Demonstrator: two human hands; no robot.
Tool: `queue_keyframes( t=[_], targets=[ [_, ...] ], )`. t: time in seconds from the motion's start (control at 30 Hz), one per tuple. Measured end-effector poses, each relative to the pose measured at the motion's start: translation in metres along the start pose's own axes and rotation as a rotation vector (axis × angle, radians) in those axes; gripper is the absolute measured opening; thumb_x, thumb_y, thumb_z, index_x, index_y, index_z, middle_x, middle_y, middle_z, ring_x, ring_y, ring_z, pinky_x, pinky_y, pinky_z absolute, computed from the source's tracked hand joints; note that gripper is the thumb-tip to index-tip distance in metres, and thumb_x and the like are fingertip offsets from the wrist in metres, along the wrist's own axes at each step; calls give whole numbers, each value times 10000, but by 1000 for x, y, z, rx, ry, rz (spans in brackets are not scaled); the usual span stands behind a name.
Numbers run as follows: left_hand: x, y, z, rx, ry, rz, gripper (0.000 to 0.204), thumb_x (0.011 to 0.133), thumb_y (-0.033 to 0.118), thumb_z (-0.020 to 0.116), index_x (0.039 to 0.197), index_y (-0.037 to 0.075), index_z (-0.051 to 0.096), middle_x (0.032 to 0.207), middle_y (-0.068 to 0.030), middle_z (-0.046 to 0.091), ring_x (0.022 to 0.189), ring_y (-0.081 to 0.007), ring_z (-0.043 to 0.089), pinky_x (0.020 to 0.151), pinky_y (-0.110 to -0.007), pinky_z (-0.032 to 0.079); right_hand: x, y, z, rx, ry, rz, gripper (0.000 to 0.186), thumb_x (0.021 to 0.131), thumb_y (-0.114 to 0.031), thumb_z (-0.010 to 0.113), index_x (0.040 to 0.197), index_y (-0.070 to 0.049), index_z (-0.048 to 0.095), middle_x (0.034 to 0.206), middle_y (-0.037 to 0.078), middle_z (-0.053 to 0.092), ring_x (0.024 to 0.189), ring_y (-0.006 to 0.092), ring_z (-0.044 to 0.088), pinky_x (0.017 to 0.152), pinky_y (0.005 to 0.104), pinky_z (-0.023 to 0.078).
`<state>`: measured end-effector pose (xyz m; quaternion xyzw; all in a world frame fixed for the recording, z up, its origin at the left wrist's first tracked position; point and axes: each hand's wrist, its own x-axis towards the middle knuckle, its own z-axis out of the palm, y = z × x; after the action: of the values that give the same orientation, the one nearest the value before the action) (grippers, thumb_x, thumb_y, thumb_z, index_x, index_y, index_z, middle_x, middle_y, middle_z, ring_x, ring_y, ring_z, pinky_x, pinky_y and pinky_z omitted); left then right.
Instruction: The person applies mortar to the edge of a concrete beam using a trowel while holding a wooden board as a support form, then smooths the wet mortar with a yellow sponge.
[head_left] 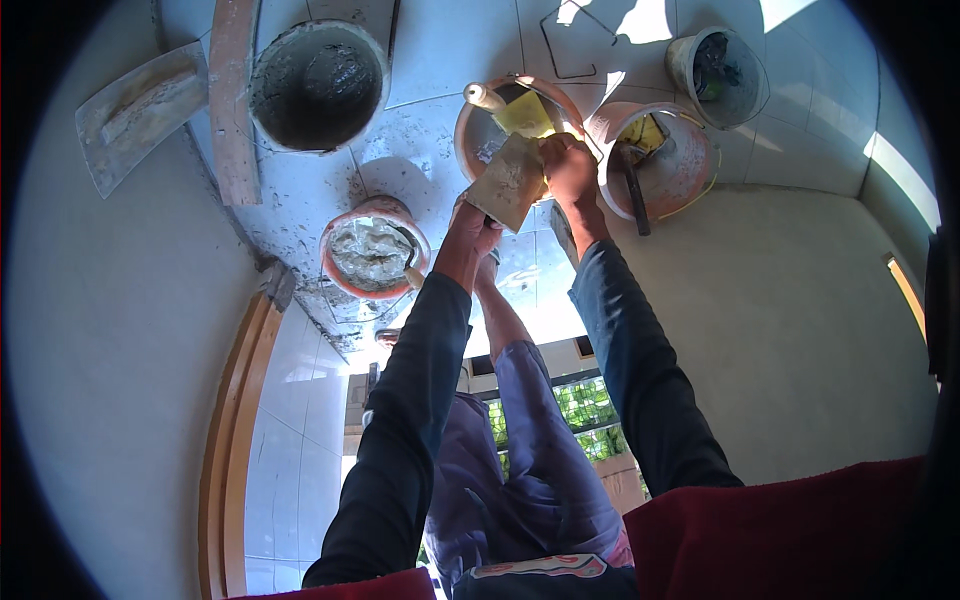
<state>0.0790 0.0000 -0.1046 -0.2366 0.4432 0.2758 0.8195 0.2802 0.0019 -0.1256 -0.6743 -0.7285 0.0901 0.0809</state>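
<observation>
Cloth sits at four o'clock. At twelve, the left hand grips a board; can't tell about the right hand.

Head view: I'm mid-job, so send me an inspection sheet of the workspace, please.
Surface: tiled floor, spattered with grey residue.
Job's things: stained square-bladed tool, overlapping a wide orange bucket in view; wooden handle at that bucket's rim.
Clutter: dark bucket of grey mortar, small orange bucket of pale paste, pinkish bucket, white bucket, plank, plastering float at far left.
Hands: left hand grips the square-bladed tool; right hand at its edge, grip unclear.
Cables: nothing seen.
Surroundings: pale walls, wooden frame at left.
</observation>
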Motion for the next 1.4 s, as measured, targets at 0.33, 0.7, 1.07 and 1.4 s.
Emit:
queue_keyframes(
  t=[0.33,0.7,1.07,1.4],
  targets=[
    [6,-1,22,81,-80,46,340,978,178,534,1309,100,511,1155,-90,637,929,-189,650,659,-339,535,-11,-28,-7,565,-113,657,665,928,-432,615,1439,-63,403,1206,229,557,1103,333,566,925,429,471],
    [10,4,76,1094,347,-29,337,994,233,435,1248,125,629,1026,-109,683,898,-186,654,721,-361,537,-43,-60,-53,1441,21,1581,222,888,-108,679,1098,-36,680,887,47,679,692,112,625,569,258,491],
    [163,-2,-3,1647,549,566,306,881,181,608,1158,52,632,1126,-167,669,1054,-296,641,880,-381,508,-52,-66,-113,2187,47,1330,519,831,-138,742,1266,69,548,986,96,666,720,145,599,578,245,483],
    [47,7,41,1001,183,146,441,943,371,510,1260,67,550,1172,-190,618,1002,-245,644,828,-420,525,-59,-73,-117,2107,87,1431,370,928,-90,631,1264,47,560,941,75,656,661,112,570,527,229,447]
  ],
)
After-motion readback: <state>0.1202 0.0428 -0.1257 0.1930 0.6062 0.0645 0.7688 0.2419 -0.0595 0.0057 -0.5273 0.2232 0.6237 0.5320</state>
